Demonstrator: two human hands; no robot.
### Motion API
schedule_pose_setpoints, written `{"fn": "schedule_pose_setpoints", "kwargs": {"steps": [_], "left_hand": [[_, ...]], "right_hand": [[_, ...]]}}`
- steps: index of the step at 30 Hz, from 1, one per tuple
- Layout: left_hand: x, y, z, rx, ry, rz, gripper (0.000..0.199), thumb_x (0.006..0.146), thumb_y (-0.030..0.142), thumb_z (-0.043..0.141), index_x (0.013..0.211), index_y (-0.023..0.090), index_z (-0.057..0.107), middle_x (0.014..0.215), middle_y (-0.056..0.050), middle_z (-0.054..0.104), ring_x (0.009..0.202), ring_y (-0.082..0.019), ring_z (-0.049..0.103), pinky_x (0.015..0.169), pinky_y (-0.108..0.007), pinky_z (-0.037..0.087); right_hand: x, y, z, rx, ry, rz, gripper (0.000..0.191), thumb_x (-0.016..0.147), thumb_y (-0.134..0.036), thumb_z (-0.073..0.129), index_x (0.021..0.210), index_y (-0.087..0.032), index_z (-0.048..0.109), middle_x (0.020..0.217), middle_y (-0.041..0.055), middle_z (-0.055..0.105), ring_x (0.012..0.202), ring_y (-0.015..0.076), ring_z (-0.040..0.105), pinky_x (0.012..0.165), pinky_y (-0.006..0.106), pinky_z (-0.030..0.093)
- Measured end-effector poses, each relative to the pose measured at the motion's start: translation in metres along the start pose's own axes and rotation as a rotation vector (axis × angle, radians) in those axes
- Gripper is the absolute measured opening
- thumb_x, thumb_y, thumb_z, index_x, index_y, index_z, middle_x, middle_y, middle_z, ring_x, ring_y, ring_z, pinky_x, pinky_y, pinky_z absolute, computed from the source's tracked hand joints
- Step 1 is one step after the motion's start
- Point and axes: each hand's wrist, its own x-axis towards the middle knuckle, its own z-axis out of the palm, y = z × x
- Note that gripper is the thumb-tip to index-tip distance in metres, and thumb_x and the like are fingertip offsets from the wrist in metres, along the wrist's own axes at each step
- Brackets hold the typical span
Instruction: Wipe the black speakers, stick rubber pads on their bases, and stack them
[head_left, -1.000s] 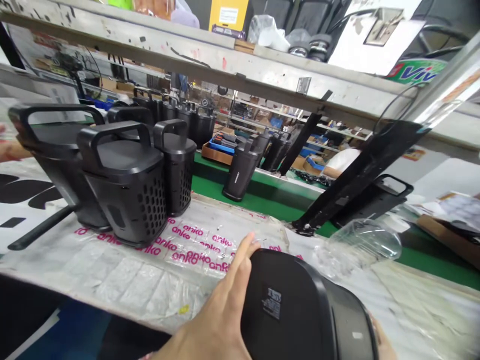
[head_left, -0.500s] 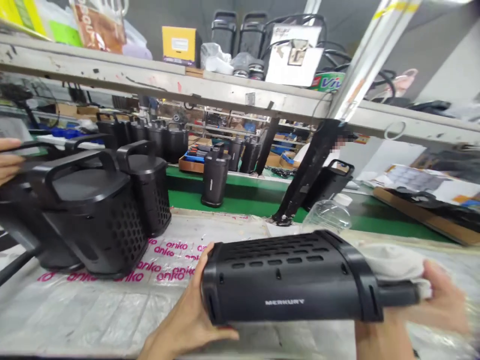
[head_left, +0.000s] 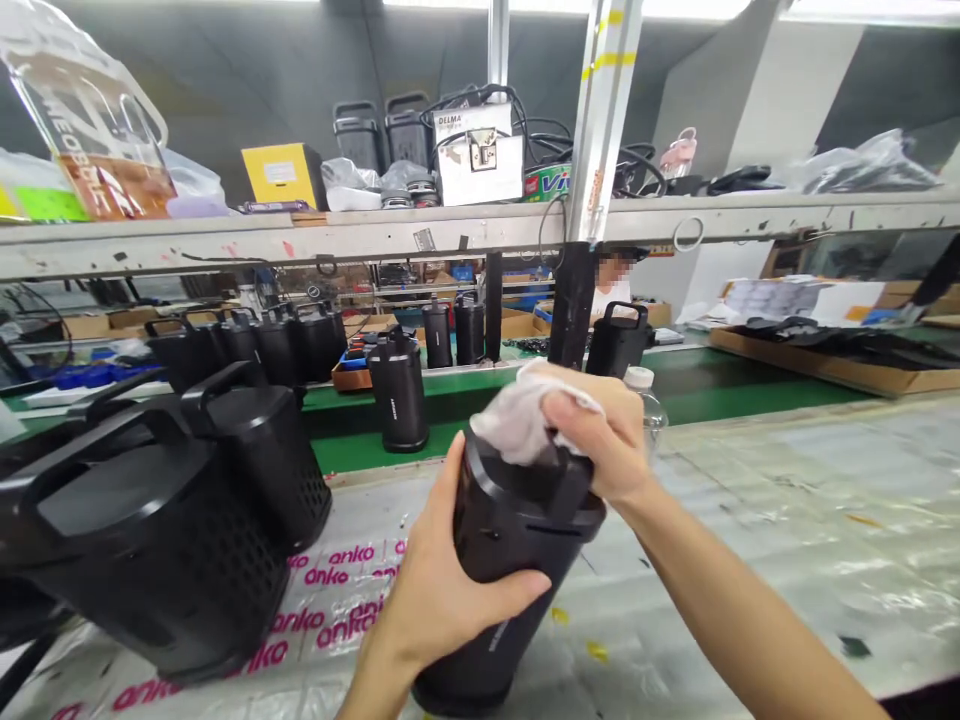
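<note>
A black portable speaker with a top handle stands tilted on the plastic-covered bench in front of me. Wrapped round its left side and front is my left hand, the thumb lying across the front beside the partly covered lettering. My right hand is closed on a white cloth at the speaker's handle. The cloth touches the top, and part of the handle is hidden by cloth and fingers.
Several like speakers stand close on the left. Another speaker is on the green belt. A clear bottle sits behind my right hand. A metal post and shelf cross ahead; a person is beyond.
The speaker has swung from lying sideways to nearly upright, its handle now at the top. My right hand with the cloth has come from the far right onto the top. The view has shifted.
</note>
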Motion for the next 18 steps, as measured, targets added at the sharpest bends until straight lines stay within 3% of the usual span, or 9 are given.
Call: {"fn": "schedule_pose_setpoints", "kwargs": {"steps": [3, 5, 6, 8, 10, 12, 14, 16, 18], "left_hand": [[0.0, -0.003, -0.001, -0.125, 0.075, -0.075, 0.111, 0.066, 0.042, 0.082, 0.153, 0.039, 0.015, 0.151, -0.004, 0.046, 0.136, -0.032, 0.047, 0.115, -0.057, 0.035], [-0.004, -0.01, -0.006, -0.159, 0.126, -0.079, 0.11, 0.066, 0.044, 0.082, 0.153, 0.037, 0.016, 0.153, -0.005, 0.044, 0.138, -0.031, 0.045, 0.117, -0.055, 0.033], [-0.006, -0.013, -0.008, -0.17, 0.137, -0.076, 0.109, 0.066, 0.045, 0.082, 0.153, 0.036, 0.016, 0.153, -0.005, 0.044, 0.137, -0.031, 0.045, 0.117, -0.054, 0.034], [-0.008, -0.016, -0.011, -0.202, 0.142, -0.071, 0.11, 0.066, 0.046, 0.082, 0.154, 0.033, 0.016, 0.15, -0.007, 0.048, 0.135, -0.03, 0.049, 0.115, -0.05, 0.038], [-0.01, -0.016, -0.011, -0.227, 0.143, -0.058, 0.112, 0.066, 0.048, 0.082, 0.154, 0.031, 0.016, 0.145, -0.007, 0.053, 0.132, -0.029, 0.053, 0.112, -0.045, 0.043], [-0.012, -0.014, -0.01, -0.229, 0.183, -0.045, 0.111, 0.065, 0.051, 0.082, 0.154, 0.029, 0.018, 0.142, -0.007, 0.057, 0.13, -0.028, 0.055, 0.109, -0.041, 0.047], [-0.013, -0.015, -0.01, -0.203, 0.273, -0.049, 0.109, 0.066, 0.055, 0.081, 0.153, 0.028, 0.023, 0.141, -0.007, 0.057, 0.13, -0.028, 0.055, 0.109, -0.039, 0.047], [-0.014, -0.019, -0.013, -0.173, 0.364, -0.067, 0.108, 0.066, 0.06, 0.079, 0.153, 0.025, 0.026, 0.141, -0.009, 0.057, 0.13, -0.03, 0.054, 0.108, -0.04, 0.047], [-0.014, -0.024, -0.017, -0.153, 0.409, -0.093, 0.111, 0.063, 0.063, 0.079, 0.152, 0.021, 0.027, 0.141, -0.012, 0.057, 0.131, -0.033, 0.053, 0.108, -0.043, 0.047]], "right_hand": [[-0.006, 0.007, -0.011, -0.145, 0.341, 0.128, 0.029, 0.099, -0.039, 0.053, 0.08, -0.019, 0.062, 0.071, 0.0002, 0.052, 0.062, 0.015, 0.047, 0.059, 0.028, 0.038], [-0.017, 0.016, -0.018, -0.264, 0.59, 0.232, 0.034, 0.099, -0.044, 0.054, 0.078, -0.018, 0.061, 0.066, -0.0007, 0.048, 0.061, 0.0152, 0.044, 0.055, 0.027, 0.035], [-0.024, 0.019, -0.019, -0.3, 0.634, 0.268, 0.037, 0.098, -0.046, 0.053, 0.075, -0.018, 0.06, 0.063, -0.0011, 0.046, 0.059, 0.0151, 0.042, 0.053, 0.027, 0.033], [-0.036, 0.023, -0.013, -0.315, 0.553, 0.32, 0.042, 0.097, -0.049, 0.055, 0.068, -0.018, 0.057, 0.059, -0.0018, 0.044, 0.055, 0.0144, 0.04, 0.05, 0.027, 0.033], [-0.046, 0.019, -0.001, -0.181, 0.307, 0.406, 0.039, 0.097, -0.049, 0.055, 0.076, -0.017, 0.065, 0.067, 0.0002, 0.055, 0.062, 0.0162, 0.052, 0.056, 0.026, 0.041], [-0.054, 0.008, 0.015, 0.055, 0.087, 0.518, 0.032, 0.099, -0.046, 0.054, 0.103, -0.02, 0.072, 0.095, 0.0031, 0.068, 0.09, 0.0207, 0.063, 0.078, 0.027, 0.05], [-0.062, -0.007, 0.026, 0.284, -0.025, 0.592, 0.033, 0.102, -0.045, 0.049, 0.126, -0.029, 0.065, 0.123, 0.0017, 0.064, 0.117, 0.0219, 0.056, 0.1, 0.03, 0.044], [-0.069, -0.022, 0.031, 0.383, -0.062, 0.542, 0.033, 0.102, -0.046, 0.048, 0.129, -0.035, 0.063, 0.131, -0.0006, 0.061, 0.124, 0.022, 0.052, 0.107, 0.031, 0.039], [-0.077, -0.034, 0.03, 0.428, -0.181, 0.433, 0.033, 0.102, -0.046, 0.045, 0.124, -0.035, 0.068, 0.125, 0.0007, 0.065, 0.121, 0.0235, 0.055, 0.103, 0.032, 0.043]]}}
